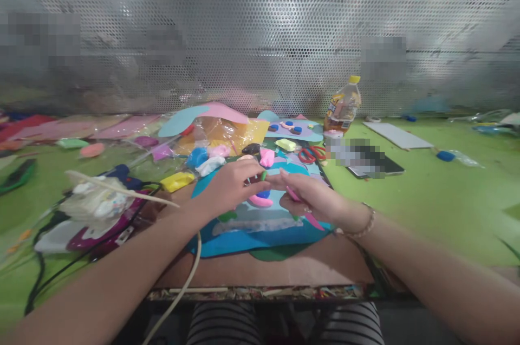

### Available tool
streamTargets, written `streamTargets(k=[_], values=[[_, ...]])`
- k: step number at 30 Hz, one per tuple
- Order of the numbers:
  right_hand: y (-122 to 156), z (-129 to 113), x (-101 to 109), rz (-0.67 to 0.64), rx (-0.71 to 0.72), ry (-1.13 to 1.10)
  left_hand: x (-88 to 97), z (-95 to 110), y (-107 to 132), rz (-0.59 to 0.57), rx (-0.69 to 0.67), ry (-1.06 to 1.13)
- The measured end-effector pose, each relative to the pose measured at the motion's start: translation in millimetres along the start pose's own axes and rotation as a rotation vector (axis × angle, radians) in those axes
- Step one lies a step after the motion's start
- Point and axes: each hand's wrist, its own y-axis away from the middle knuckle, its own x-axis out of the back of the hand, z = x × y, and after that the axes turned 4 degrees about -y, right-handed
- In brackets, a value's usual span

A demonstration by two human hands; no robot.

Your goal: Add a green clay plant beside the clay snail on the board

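Note:
My left hand [229, 185] curls over a blue craft sheet [244, 239], its fingertips pinched on a small green clay piece [264, 175]. My right hand [311, 196] meets it from the right and grips a thin pink tool [303, 209] that slants down toward the sheet. A curved pink clay shape [260, 201] and a small blue bit [264, 194] lie on the sheet just under the fingers. A bracelet sits on my right wrist.
Clay lumps lie behind the hands: yellow [177, 181], blue [197, 157], white [210, 165], pink [267, 157]. Red scissors [311, 154], a plastic bottle [343, 106] and a phone [376, 168] are to the right. Cables and a wrapped bundle [95, 201] lie left. A perforated metal wall stands behind.

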Motion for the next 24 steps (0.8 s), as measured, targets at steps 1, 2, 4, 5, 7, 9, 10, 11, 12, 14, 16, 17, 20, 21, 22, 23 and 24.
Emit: streamTargets(k=[1, 2, 4, 5, 7, 9, 10, 11, 12, 14, 16, 17, 20, 21, 22, 23, 24], values=[[0.3, -1.0, 0.6, -0.007, -0.001, -0.052, 0.9, -0.6, -0.2, 0.017, 0.007, 0.013], [0.5, -2.0, 1.6, -0.024, -0.007, -0.114, 1.8, -1.1, -0.5, 0.038, 0.015, 0.03], [0.4, -3.1, 3.2, -0.054, -0.016, -0.202, 2.8, -1.9, -0.8, 0.058, 0.037, 0.06], [0.1, -3.2, 3.5, -0.061, -0.021, -0.225, 2.6, -1.9, -0.9, 0.056, 0.05, 0.071], [-0.9, -2.6, 2.6, -0.057, -0.041, -0.264, 1.1, -1.0, -0.7, 0.034, 0.078, 0.087], [-1.9, -1.4, 1.1, -0.042, -0.056, -0.293, -0.8, 0.6, -0.7, 0.013, 0.107, 0.109], [-2.3, -0.9, 0.6, -0.037, -0.061, -0.297, -1.4, 1.6, -1.0, 0.011, 0.124, 0.125], [-2.4, -0.6, 0.7, -0.036, -0.061, -0.29, -1.7, 2.4, -1.4, 0.012, 0.149, 0.143], [-2.4, -0.4, 1.2, -0.037, -0.055, -0.267, -1.6, 2.9, -2.1, 0.014, 0.181, 0.164], [-2.1, -0.4, 3.4, -0.012, -0.036, -0.155, -0.6, 2.8, -3.5, 0.005, 0.263, 0.213], [-2.2, -0.5, 5.4, 0.085, 0.008, 0.057, 0.4, 1.1, -4.8, -0.016, 0.345, 0.276], [-2.6, -0.5, 5.9, 0.153, 0.046, 0.185, 0.5, 0.1, -5.2, -0.033, 0.381, 0.322], [-4.4, -0.5, 4.8, 0.36, 0.216, 0.485, -0.7, -1.1, -5.2, -0.13, 0.478, 0.514], [-4.8, -0.5, 3.9, 0.4, 0.265, 0.536, -1.4, -0.4, -4.9, -0.183, 0.504, 0.563], [-5.0, -0.5, 3.0, 0.42, 0.299, 0.572, -2.2, 0.6, -4.5, -0.235, 0.526, 0.58], [-5.1, -0.5, 2.1, 0.425, 0.326, 0.603, -2.9, 1.8, -4.0, -0.282, 0.542, 0.576], [-4.9, -0.3, 1.5, 0.415, 0.349, 0.635, -3.5, 3.1, -3.4, -0.318, 0.555, 0.553]])
